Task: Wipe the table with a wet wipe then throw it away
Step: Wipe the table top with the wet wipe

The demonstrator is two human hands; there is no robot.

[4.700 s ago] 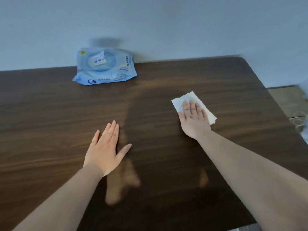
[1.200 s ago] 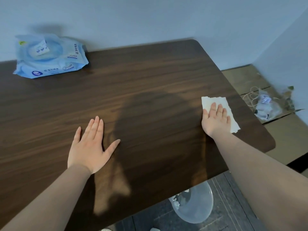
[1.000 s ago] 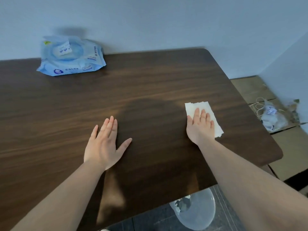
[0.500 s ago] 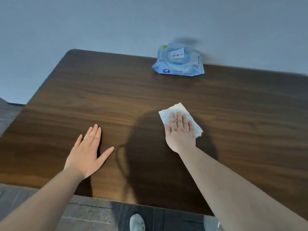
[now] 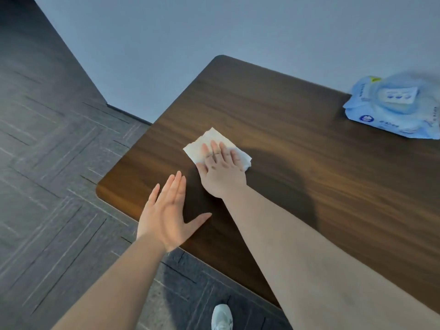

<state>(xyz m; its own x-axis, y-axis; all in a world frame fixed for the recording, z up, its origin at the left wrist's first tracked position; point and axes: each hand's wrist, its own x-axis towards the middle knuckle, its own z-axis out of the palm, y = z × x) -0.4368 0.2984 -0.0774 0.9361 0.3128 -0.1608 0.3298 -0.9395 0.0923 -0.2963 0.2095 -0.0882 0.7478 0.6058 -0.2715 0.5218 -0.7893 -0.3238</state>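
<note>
A white wet wipe (image 5: pixel 202 146) lies flat on the dark wooden table (image 5: pixel 297 129), near its left end. My right hand (image 5: pixel 221 169) presses down on the wipe with flat, spread fingers and covers its near half. My left hand (image 5: pixel 167 214) rests flat and empty at the table's front edge, fingers together and thumb out, just left of and nearer than the right hand.
A blue pack of wet wipes (image 5: pixel 395 108) lies at the back right by the grey wall. The table's left corner (image 5: pixel 100 189) and front edge drop to a dark tiled floor (image 5: pixel 47 186). A white shoe (image 5: pixel 221 317) shows below the table edge.
My right hand has slid the wipe leftwards across the table, from its right side to its left end. My view has swung left with it, and my left hand stayed flat.
</note>
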